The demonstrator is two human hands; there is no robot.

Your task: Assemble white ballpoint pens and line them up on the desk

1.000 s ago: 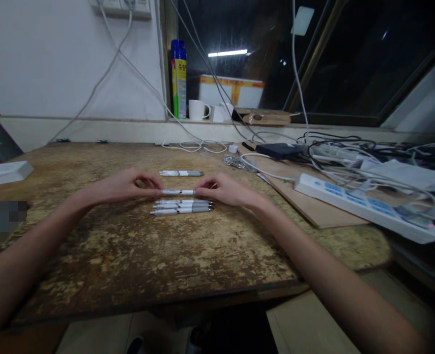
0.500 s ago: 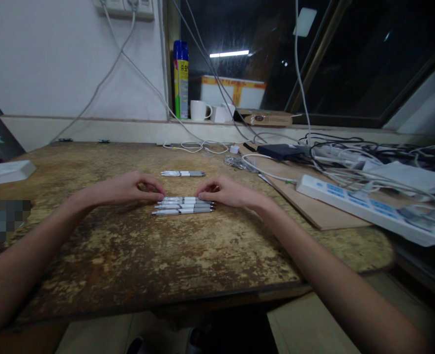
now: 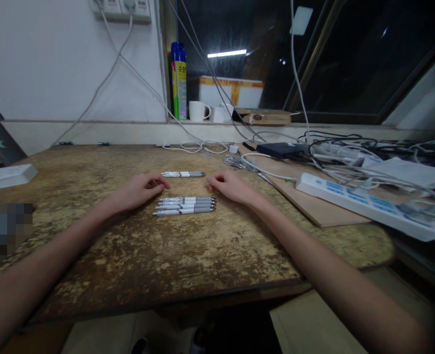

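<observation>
Several white and grey pens [image 3: 186, 206] lie side by side in a close row on the worn wooden table. A single pen [image 3: 183, 174] of the same sort lies apart, farther back. My left hand [image 3: 145, 191] hovers between the row and the left end of that single pen, fingers loosely curled and slightly apart, holding nothing. Near the pen's right end is my right hand [image 3: 226, 186], also empty, with its fingers bent and a gap showing inside the curl. Neither hand appears to touch a pen.
At the right, a white power strip [image 3: 368, 204] and a thin brown board [image 3: 309, 206] lie among tangled cables [image 3: 335, 142]. A white box-like object [image 3: 9, 177] is at the left edge. A spray can [image 3: 179, 81] and a white mug [image 3: 198, 111] stand on the windowsill.
Both hands have let go of the top pen of the row and moved away from me, toward the single pen. The row of pens stays in place.
</observation>
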